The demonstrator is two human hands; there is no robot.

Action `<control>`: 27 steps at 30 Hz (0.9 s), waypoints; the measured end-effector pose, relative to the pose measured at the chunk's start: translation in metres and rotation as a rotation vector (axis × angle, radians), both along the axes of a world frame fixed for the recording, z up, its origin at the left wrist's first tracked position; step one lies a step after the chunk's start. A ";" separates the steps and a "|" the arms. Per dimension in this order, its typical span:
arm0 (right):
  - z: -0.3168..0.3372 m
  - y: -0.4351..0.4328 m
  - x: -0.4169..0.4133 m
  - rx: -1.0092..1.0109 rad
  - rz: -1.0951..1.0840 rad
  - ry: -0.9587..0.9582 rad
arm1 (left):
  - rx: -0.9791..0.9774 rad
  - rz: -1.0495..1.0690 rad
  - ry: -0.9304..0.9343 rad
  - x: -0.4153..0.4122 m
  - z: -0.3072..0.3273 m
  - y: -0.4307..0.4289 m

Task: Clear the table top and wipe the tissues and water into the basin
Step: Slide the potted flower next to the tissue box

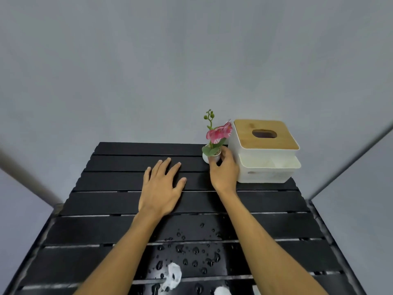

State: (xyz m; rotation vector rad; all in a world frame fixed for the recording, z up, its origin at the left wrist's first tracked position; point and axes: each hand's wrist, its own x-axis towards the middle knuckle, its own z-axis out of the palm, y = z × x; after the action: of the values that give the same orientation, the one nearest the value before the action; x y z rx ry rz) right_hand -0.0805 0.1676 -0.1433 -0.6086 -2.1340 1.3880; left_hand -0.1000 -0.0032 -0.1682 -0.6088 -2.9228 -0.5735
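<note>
A black slatted table [110,201] fills the lower view. At its far right, my right hand [224,169] is closed around the small white pot of a pink flower plant [217,135]. My left hand [162,185] rests flat on the slats with fingers spread, holding nothing. Water drops [191,250] are scattered on the near slats between my forearms. A wet crumpled tissue [173,275] lies among them, and a second tissue [221,291] shows at the bottom edge. No basin is in view.
A white tissue box [265,165] with a wooden lid and a front tray stands at the far right corner, right beside the plant. Grey walls surround the table on the far side and both flanks.
</note>
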 end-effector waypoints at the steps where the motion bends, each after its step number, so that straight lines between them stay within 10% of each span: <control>1: 0.000 0.000 -0.003 0.000 -0.003 0.002 | 0.001 0.000 -0.002 0.000 -0.001 -0.001; 27: -0.008 0.014 -0.040 -0.010 0.003 -0.006 | 0.000 0.003 0.008 -0.002 -0.007 -0.001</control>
State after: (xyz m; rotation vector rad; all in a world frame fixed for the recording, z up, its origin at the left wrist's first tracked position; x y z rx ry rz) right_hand -0.1208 0.1813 -0.1511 -0.6144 -2.1349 1.4004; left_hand -0.1016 -0.0037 -0.1752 -0.6049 -2.9163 -0.5692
